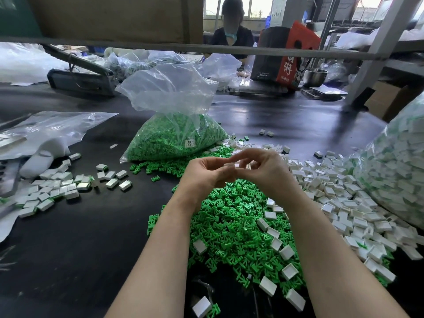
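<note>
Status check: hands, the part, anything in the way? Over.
Both up: left hand and right hand meet above the green clip pile, pinching a white cap. Nothing between hands and pile. Right side: loose white caps heaped.

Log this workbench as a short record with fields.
left hand: pinches a white piece at chest height
right hand: fingers curled at the same white piece, pinching it from the other side
under the hands: green pile of small loose parts on the black table
right of it: white heap, then a full clear bag
behind: open bag of green parts
far left: small batch of white pieces, some with green edges
</note>
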### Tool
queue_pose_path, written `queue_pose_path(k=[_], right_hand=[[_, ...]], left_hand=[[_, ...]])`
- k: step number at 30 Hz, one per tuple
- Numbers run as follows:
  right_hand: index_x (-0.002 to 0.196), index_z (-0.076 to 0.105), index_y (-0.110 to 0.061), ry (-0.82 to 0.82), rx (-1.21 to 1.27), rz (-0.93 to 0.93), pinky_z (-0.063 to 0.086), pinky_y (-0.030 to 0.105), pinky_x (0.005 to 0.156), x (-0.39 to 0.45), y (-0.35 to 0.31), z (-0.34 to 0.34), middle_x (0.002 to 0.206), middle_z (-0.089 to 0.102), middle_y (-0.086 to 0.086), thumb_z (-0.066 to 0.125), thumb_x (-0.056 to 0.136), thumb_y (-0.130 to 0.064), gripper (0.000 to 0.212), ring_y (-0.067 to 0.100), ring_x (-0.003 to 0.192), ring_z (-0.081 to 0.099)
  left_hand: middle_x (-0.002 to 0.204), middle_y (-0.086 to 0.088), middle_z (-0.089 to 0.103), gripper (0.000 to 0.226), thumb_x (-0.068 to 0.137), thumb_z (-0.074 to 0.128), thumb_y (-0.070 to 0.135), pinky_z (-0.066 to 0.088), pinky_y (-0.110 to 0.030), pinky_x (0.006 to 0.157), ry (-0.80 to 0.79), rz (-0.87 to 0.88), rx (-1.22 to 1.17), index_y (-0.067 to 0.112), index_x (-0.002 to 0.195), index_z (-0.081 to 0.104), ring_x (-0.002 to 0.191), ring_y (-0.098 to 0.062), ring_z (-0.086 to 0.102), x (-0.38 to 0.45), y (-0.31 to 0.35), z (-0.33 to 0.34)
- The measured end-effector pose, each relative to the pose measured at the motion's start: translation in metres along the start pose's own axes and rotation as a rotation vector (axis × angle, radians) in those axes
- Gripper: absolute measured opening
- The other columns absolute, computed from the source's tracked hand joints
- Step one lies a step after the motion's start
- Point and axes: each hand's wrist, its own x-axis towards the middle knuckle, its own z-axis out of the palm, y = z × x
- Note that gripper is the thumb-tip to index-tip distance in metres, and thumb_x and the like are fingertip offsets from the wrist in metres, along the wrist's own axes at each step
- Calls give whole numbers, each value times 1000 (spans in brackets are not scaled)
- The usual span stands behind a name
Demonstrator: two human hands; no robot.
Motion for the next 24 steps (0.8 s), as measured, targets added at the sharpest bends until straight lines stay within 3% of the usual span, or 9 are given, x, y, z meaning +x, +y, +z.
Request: queue_pose_path(k=[3,7,12,20,24], right_hand=[[104,68,-21,-47,-197,58,42,11,55,0,4,2,85,64,-4,79,79,-19,27,-1,64,56],[110,68,-25,-282,-569,204,47,23,76,-2,6,7,96,62,-7,78,80,-32,32,9,84,59],[96,73,-30,-265,-689,149,40,23,75,-1,3,11,89,57,-9,77,81,-35,16,10,83,56],[75,63,-27,-93,-422,160,41,15,56,-2,6,8,74,63,-12,80,80,-21,18,1,65,58],[82,66,-14,33,96,170,43,15,53,-2,1,4,73,65,2,77,80,-13,11,3,56,55]], left_hand=[[87,-11,75,21,75,75,18,53,-23,66,40,6,-74,9,94,71,78,-18,70,-1,-2,-3],[97,-9,76,25,76,70,23,57,-26,69,-5,-1,-227,13,99,64,86,-21,73,-2,-2,-8],[100,-13,75,32,78,67,25,56,-25,66,-54,-21,-306,10,105,63,86,-23,73,-3,0,-9],[93,-14,75,29,71,74,16,56,-22,62,-11,-14,-369,7,97,66,76,-17,73,-3,0,-13],[88,-11,75,25,63,75,9,57,-21,63,20,-3,-396,8,86,65,74,-16,72,-3,0,-13]])
